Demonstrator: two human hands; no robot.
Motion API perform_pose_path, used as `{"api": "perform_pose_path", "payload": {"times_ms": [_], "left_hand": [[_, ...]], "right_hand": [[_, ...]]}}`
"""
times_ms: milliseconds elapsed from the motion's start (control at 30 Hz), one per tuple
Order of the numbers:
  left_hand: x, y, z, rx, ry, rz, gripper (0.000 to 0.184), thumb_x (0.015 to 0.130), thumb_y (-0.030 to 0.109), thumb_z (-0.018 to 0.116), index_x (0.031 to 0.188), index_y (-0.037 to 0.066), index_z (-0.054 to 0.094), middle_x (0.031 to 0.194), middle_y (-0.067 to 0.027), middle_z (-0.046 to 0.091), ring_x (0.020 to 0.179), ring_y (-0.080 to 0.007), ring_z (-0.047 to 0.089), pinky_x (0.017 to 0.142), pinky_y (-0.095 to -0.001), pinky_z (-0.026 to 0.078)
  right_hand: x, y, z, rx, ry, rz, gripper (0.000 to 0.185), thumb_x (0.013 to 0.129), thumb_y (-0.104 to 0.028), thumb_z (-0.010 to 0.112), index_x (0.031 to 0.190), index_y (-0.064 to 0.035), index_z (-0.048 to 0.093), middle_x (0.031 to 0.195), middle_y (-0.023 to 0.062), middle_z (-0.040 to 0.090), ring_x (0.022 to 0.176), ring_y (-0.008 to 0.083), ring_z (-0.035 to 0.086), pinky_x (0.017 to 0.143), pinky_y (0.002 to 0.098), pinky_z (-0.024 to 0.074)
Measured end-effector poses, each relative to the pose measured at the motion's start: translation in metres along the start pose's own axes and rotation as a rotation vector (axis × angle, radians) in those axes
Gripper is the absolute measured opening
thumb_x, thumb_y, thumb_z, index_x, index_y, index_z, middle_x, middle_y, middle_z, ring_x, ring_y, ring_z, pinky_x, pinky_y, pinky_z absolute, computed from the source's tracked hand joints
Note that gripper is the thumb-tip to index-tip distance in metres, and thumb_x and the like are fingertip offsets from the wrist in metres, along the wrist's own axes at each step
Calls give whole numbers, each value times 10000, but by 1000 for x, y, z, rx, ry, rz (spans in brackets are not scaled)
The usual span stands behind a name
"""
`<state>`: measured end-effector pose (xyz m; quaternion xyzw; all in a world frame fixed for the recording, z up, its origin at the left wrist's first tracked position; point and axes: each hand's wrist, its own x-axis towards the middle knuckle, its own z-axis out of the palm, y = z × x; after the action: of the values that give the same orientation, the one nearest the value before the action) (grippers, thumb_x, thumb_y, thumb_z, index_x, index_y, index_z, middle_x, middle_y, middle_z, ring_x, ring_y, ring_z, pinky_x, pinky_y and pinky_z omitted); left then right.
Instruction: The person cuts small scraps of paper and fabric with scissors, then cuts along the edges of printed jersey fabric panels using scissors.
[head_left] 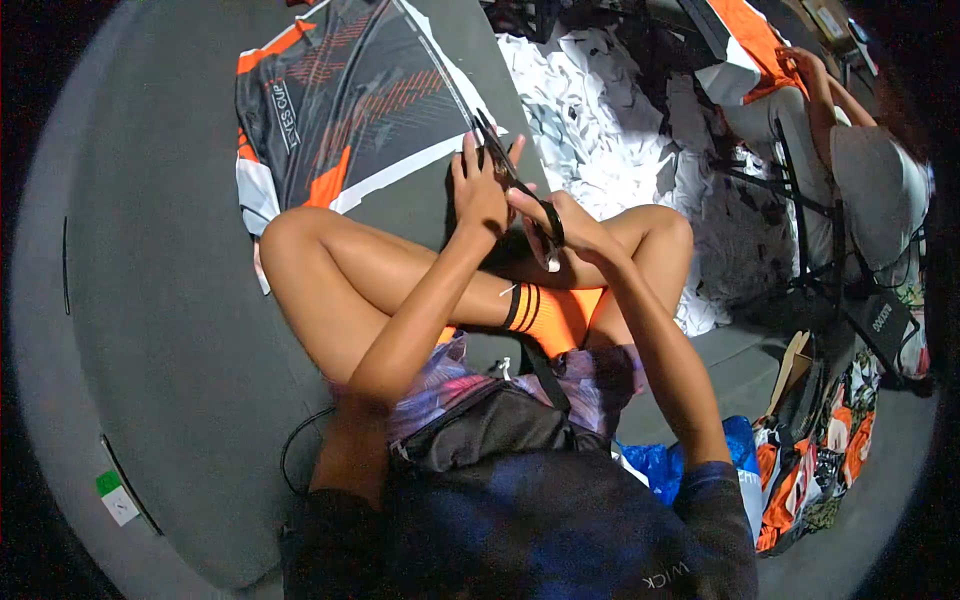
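Observation:
My right hand (563, 222) is wrapped round the handles of black scissors (512, 168), whose blades point up and left toward the fabric's edge. Beside the blades, my left hand (482, 190) has its fingers spread, fingertips at the lower right edge of the printed fabric. That fabric (370, 110) is dark grey with orange and white parts and lies flat on the grey surface (170, 280). A white strip (415, 165) runs along its lower edge. Whether the blades touch the cloth is hard to tell.
White scraps (600, 120) are heaped at the upper right. Another person (880, 180) sits at the right, a hand on orange fabric (750, 40). Bundled orange and patterned cloth (810, 470) and a blue bag (655, 470) lie lower right. A green and white box (118, 499) is lower left.

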<state>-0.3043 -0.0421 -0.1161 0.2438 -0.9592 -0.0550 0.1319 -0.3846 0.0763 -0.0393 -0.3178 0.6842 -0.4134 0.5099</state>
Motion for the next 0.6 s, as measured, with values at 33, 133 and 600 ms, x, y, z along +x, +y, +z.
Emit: {"api": "perform_pose_path", "payload": {"times_ms": [33,133,600], "left_hand": [[1,1,0,6,-2,-8,687,842,528,500,1440,271,281,1492,-141,229,1339,-413,208,1056,-525,199],[1,4,-3,8,-30,-30,664,853,510,490,1440,279,280,1496,-134,225,1344,-410,198,1057,-521,195],[-1,3,5,74,-36,-39,612,869,360,443,1446,307,245,1514,-127,186,1352,-407,191,1020,-555,226]], "right_hand": [[-1,-5,-1,-30,-4,40,663,852,-610,496,540,-27,553,464,57,514,417,143,523,395,277,390],[7,-2,-3,-61,26,87,668,799,-638,541,570,-12,575,495,61,528,446,151,530,437,287,409],[55,30,-5,-188,136,51,684,764,-627,609,569,28,590,487,77,522,432,156,535,415,276,400]]}}
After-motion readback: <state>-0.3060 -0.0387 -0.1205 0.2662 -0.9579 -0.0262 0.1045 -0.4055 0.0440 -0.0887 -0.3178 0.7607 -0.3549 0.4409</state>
